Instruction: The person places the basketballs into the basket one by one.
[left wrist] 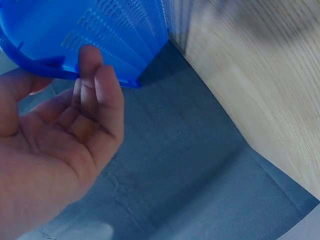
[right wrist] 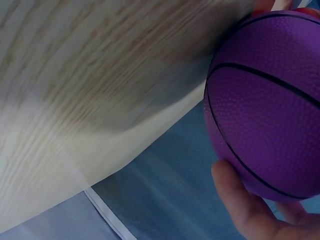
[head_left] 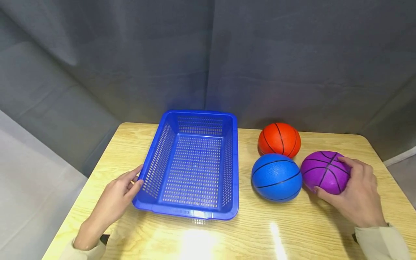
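A blue plastic basket (head_left: 196,169) with slotted walls rests on the table; no object lies in it. My left hand (head_left: 118,195) pinches its left rim between thumb and fingers, and the left wrist view shows that hand (left wrist: 65,130) at the basket's edge (left wrist: 55,74). Over on the right, my right hand (head_left: 362,191) grips a purple mini basketball (head_left: 325,171), thumb on the near side and fingers on the far right. That ball (right wrist: 265,105) fills the right of the right wrist view, where only some fingers (right wrist: 235,195) show.
Close to the purple ball's left is a blue mini basketball (head_left: 276,177). Behind it stands a red-orange mini basketball (head_left: 279,140), partly hidden. The wooden table (head_left: 156,238) backs onto a grey cloth curtain (head_left: 208,57).
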Demonstrator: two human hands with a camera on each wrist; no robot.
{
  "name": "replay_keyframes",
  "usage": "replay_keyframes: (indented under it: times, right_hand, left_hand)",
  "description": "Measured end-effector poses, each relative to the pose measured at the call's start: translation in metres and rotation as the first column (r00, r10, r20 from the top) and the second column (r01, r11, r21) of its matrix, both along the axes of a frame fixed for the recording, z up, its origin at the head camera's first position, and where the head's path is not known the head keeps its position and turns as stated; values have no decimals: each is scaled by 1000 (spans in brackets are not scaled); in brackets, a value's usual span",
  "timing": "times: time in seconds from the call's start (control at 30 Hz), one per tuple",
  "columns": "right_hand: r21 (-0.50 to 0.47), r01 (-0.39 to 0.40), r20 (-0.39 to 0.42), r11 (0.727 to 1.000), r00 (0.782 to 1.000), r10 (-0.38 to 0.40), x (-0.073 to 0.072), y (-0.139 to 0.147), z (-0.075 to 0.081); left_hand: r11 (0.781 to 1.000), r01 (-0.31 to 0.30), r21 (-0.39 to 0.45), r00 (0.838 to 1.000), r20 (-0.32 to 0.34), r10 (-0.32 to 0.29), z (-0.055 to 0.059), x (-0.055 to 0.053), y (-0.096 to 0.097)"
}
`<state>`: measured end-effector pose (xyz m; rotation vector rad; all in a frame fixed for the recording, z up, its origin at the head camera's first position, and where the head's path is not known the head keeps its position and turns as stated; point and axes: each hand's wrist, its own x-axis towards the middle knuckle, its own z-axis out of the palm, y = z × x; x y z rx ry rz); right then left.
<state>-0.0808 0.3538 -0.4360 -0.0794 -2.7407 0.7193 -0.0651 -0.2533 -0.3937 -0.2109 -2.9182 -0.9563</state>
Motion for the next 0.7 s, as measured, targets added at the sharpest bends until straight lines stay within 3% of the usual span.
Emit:
replay_keyframes:
  times: [0.37, 0.7]
  right_hand:
    - [1, 48, 29, 999, 998, -48, 3, 1, 2]
    - [-26, 97, -26, 995, 995, -98, 11, 3, 7]
  left_hand:
    - [1000, -7, -21, 1000, 13, 7, 2, -1, 1]
    - [999, -8, -33, 999, 32, 9, 2, -1, 1]
